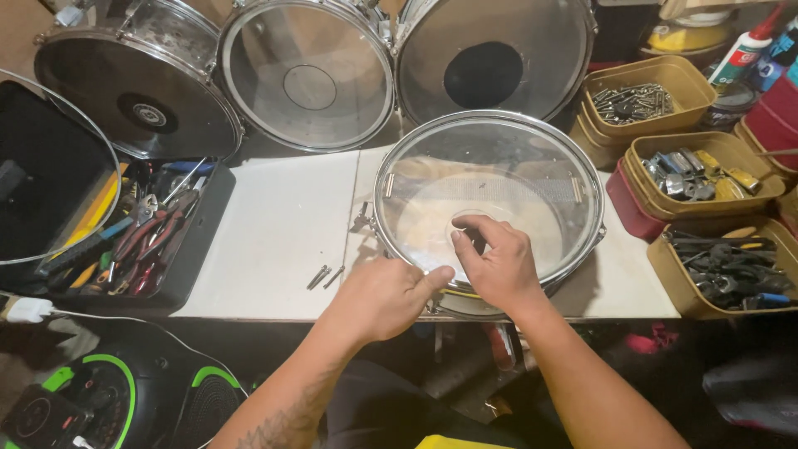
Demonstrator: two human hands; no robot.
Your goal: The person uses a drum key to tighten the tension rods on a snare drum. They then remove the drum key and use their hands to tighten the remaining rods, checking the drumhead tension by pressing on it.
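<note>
A snare drum [490, 195] with a clear head and chrome hoop lies flat on the white table [283, 233], its snare wires visible through the skin. My right hand [495, 262] rests on the near part of the clear head, fingers bent around a small dark object I cannot identify. Beside it, my left hand [382, 295] sits at the drum's near rim, thumb touching the hoop. Two small metal screws [324, 277] lie on the table left of the drum.
Three more drums [307, 75] stand tilted at the back. A black tool tray [150, 233] with pliers sits left. Tan tubs of screws [636, 100], metal fittings [694, 170] and dark tools [727, 270] line the right. A clear drum skin [50, 166] lies far left.
</note>
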